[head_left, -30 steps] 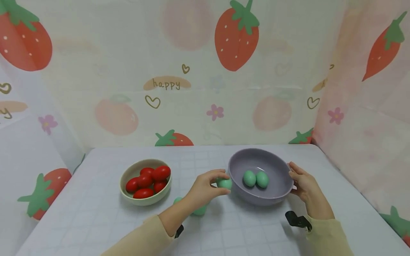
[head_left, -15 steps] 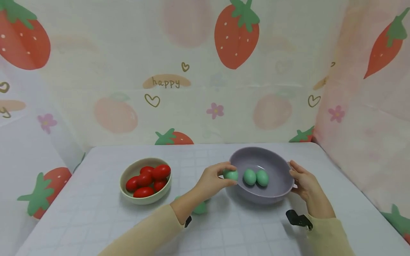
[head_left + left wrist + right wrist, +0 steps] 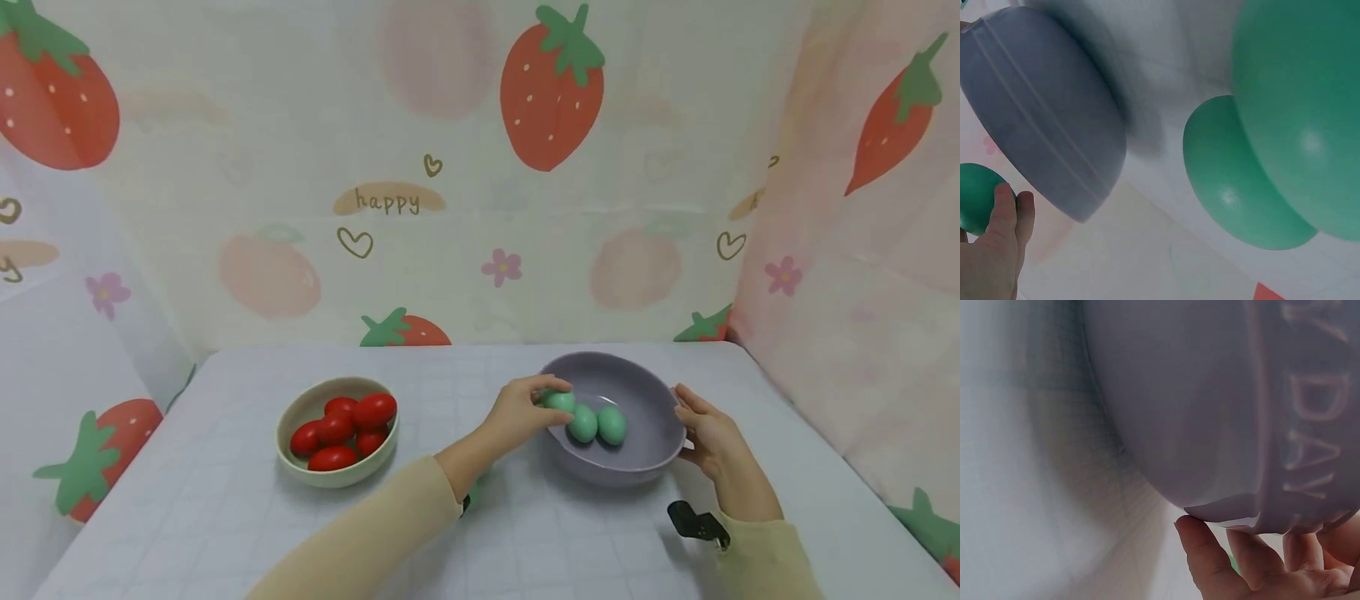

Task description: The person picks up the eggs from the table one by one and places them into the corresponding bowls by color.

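Note:
My left hand (image 3: 517,417) pinches a green egg (image 3: 558,401) between thumb and fingers, just inside the left rim of a purple-grey bowl (image 3: 648,417). Inside lie two more green eggs (image 3: 597,425), side by side. At the bowl's right side, my right hand (image 3: 716,446) grips its wall; the right wrist view shows curled fingers (image 3: 1210,556) against the outside, below raised lettering. The left wrist view has the held egg (image 3: 979,197) beside the bowl (image 3: 1041,112). Close to that camera are two green eggs (image 3: 1235,181) on the table, mostly hidden by my left forearm in the head view.
A cream bowl (image 3: 337,478) holding several red eggs (image 3: 333,458) stands at the left of the white, grid-patterned table (image 3: 172,500). Cloth walls (image 3: 480,183) with strawberry prints rise behind the table and at both sides. A black wrist mount (image 3: 697,525) sits by my right sleeve.
My left hand has moved right with the green egg, from outside the purple-grey bowl to over its left rim. The forearm now hides more of the table eggs. My right hand stays at the bowl.

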`<act>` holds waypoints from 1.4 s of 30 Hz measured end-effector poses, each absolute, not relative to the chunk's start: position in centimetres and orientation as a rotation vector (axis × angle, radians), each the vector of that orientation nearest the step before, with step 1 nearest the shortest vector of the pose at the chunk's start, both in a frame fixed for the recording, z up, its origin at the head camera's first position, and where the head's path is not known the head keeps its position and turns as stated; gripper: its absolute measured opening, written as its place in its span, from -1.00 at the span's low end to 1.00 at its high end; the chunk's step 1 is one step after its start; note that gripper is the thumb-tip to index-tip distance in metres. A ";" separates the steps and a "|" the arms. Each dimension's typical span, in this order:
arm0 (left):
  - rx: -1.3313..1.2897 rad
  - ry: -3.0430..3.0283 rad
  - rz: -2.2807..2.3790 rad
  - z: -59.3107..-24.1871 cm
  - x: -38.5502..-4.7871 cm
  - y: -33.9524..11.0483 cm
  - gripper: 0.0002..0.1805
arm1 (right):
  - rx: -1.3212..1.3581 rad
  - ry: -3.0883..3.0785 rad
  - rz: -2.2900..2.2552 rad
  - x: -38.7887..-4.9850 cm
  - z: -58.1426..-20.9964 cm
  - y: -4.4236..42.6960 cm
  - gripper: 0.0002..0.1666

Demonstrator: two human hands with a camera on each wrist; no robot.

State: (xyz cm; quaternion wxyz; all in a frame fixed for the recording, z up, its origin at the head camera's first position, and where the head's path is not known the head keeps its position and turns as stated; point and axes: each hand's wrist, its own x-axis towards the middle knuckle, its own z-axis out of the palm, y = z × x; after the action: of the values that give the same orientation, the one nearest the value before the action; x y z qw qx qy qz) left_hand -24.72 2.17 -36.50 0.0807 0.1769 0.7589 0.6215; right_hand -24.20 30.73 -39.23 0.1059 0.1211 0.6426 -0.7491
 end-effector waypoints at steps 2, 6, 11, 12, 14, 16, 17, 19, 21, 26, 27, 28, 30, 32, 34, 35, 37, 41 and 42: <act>0.517 2.270 1.843 -36.4 -25.1 2.9 -0.60 | 0.356 1.895 -2.214 -24.3 -39.2 31.0 -0.28; 0.457 2.327 1.807 -36.2 -26.0 4.3 -0.61 | 0.341 1.894 -2.218 -24.3 -39.2 31.3 -0.28; 0.380 2.394 1.782 -36.5 -27.0 5.7 -0.62 | 0.347 1.904 -2.201 -24.3 -39.1 31.3 -0.27; 0.369 2.401 1.783 -36.7 -27.2 6.0 -0.62 | 0.348 1.904 -2.199 -24.3 -39.1 31.3 -0.27; 0.343 2.420 1.776 -37.1 -27.5 6.6 -0.62 | 0.351 1.901 -2.201 -24.3 -39.1 31.2 -0.27; 0.324 2.438 1.761 -37.4 -27.9 7.1 -0.63 | 0.353 1.897 -2.204 -24.2 -39.2 31.1 -0.27; 0.316 2.440 1.754 -37.6 -28.1 7.4 -0.63 | 0.361 1.900 -2.206 -24.2 -39.2 31.0 -0.27; 0.304 2.461 1.725 -37.7 -28.3 7.8 -0.65 | 0.365 1.909 -2.210 -24.3 -39.2 30.9 -0.28; 0.291 2.457 1.707 -37.7 -28.6 8.2 -0.66 | 0.371 1.913 -2.208 -24.3 -39.2 30.9 -0.28; 0.210 2.461 1.680 -38.7 -29.2 9.2 -0.65 | 0.360 1.910 -2.205 -24.1 -39.6 30.6 -0.29; 0.193 2.468 1.675 -39.1 -29.4 9.3 -0.65 | 0.358 1.910 -2.206 -24.1 -39.7 30.5 -0.29; 0.177 2.480 1.667 -39.3 -29.5 9.4 -0.65 | 0.355 1.912 -2.207 -24.1 -39.8 30.4 -0.29; 0.150 2.499 1.650 -39.7 -29.7 9.6 -0.65 | 0.356 1.914 -2.210 -24.0 -39.9 30.3 -0.29; 0.135 2.513 1.639 -39.9 -29.7 9.8 -0.65 | 0.362 1.919 -2.211 -24.0 -39.9 30.2 -0.28; 0.124 2.523 1.632 -39.9 -29.7 9.9 -0.65 | 0.370 1.923 -2.212 -24.0 -39.9 30.3 -0.28; 0.118 2.533 1.629 -39.8 -29.8 10.0 -0.66 | 0.370 1.924 -2.213 -24.0 -39.9 30.3 -0.28; 0.096 2.551 1.628 -39.7 -29.8 10.1 -0.66 | 0.373 1.926 -2.214 -24.0 -39.8 30.4 -0.28; 0.047 2.589 1.615 -39.4 -30.0 10.4 -0.67 | 0.375 1.922 -2.217 -24.1 -39.5 30.7 -0.29; 0.031 2.589 1.611 -39.3 -30.1 10.5 -0.67 | 0.374 1.925 -2.215 -24.2 -39.4 30.8 -0.28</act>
State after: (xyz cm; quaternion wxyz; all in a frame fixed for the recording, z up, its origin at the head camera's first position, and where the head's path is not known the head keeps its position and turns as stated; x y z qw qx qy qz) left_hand -30.09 10.48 -39.33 0.0460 0.0103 0.8482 0.5276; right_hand -24.17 30.78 -39.39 0.0918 0.1258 0.6479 -0.7456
